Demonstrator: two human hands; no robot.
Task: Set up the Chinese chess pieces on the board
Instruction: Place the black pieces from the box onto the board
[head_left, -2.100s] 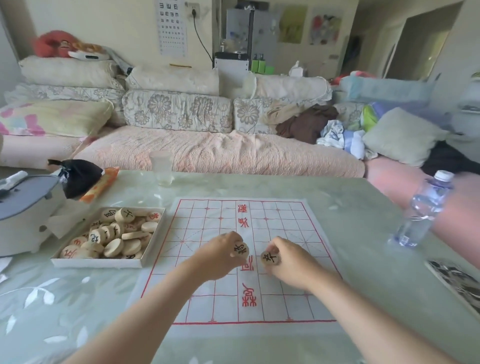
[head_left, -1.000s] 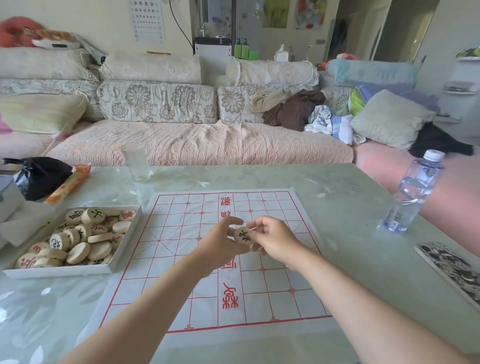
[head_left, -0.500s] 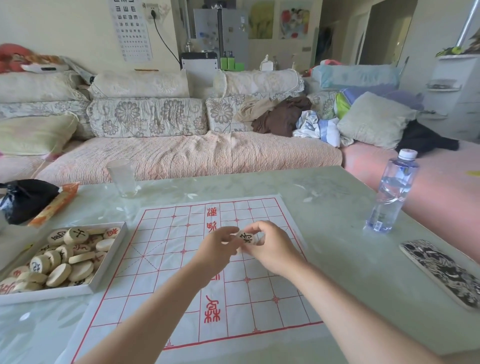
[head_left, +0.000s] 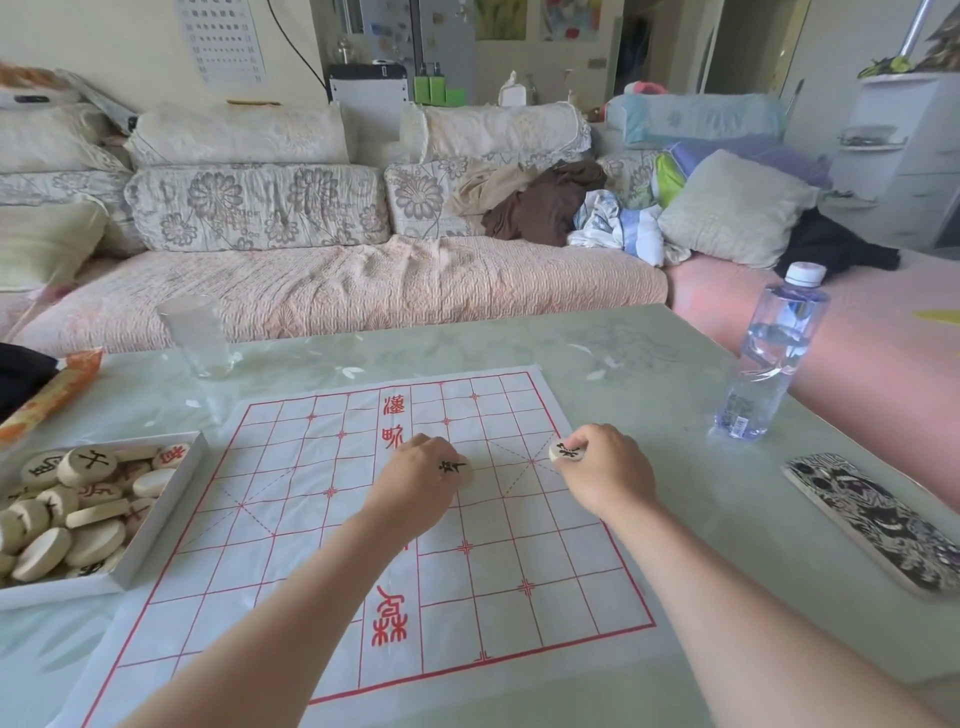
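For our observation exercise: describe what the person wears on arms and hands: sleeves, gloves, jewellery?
The left hand and right hand are ungloved, with no ring, watch or bracelet visible; both forearms are bare, no sleeves in view.

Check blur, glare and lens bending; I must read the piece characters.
Head view: wide lens bends the board lines; soft sheen on the table, no harsh glare; characters on the piece in the left hand and the piece in the right hand slightly smeared.
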